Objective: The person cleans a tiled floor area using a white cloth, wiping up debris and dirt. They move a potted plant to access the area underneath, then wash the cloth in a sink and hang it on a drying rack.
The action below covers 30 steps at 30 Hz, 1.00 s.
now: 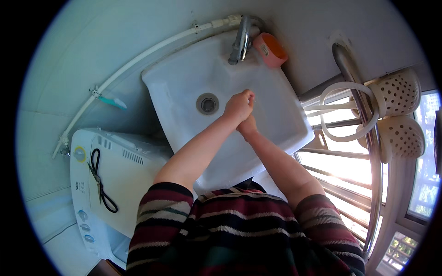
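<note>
Both hands meet over the basin of a white ceramic sink (172,100), to the right of its round drain (208,104). My left hand (238,105) lies on top, its fingers curled over the other hand. Beneath and nearer to me, my right hand (248,126) is mostly covered, so its fingers are hidden. Whether something small lies between the palms cannot be seen. Beyond the hands stands a chrome faucet (240,41) at the sink's back corner. No running water shows under its spout.
An orange-pink cup (271,50) sits beside the faucet. Open scissors (99,181) lie on a white washing machine (127,186) at left. A toothbrush (112,101) hangs at the white wall pipe (138,55). Metal rails (371,145) and perforated beige slippers (397,93) are at right.
</note>
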Motion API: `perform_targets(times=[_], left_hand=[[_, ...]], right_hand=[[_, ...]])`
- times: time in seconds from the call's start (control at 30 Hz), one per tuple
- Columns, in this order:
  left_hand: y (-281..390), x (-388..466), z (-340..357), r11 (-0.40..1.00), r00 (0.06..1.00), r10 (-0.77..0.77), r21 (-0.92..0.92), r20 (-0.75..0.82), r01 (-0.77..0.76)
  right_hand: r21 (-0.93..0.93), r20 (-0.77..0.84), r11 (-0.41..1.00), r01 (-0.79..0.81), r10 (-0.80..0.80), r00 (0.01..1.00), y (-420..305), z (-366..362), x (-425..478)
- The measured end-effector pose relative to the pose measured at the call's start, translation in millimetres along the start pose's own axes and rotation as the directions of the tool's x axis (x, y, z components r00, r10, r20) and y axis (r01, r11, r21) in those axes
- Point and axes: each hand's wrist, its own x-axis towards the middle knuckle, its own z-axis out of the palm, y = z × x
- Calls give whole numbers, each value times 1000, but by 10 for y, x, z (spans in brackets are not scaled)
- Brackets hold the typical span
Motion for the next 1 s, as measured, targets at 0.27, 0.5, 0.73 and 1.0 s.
perform_targets(times=[0.27,0.5,0.73,1.0], left_hand=[[167,110,-896,841,901,178,-537,396,70],[482,-311,-725,-59,843,470,-944,261,325],[463,-441,-835,685,645,385,-673,660,279],[706,-600,-440,994,823,-101,90,560,61]], right_hand=[[38,354,999,-32,17,935,-660,-424,-234],[678,730,333,-655,-416,543,-665,-157,-728],[717,567,560,-415,-122,815,-404,3,-1048],[705,126,709,0,-125,984,-27,334,-868]])
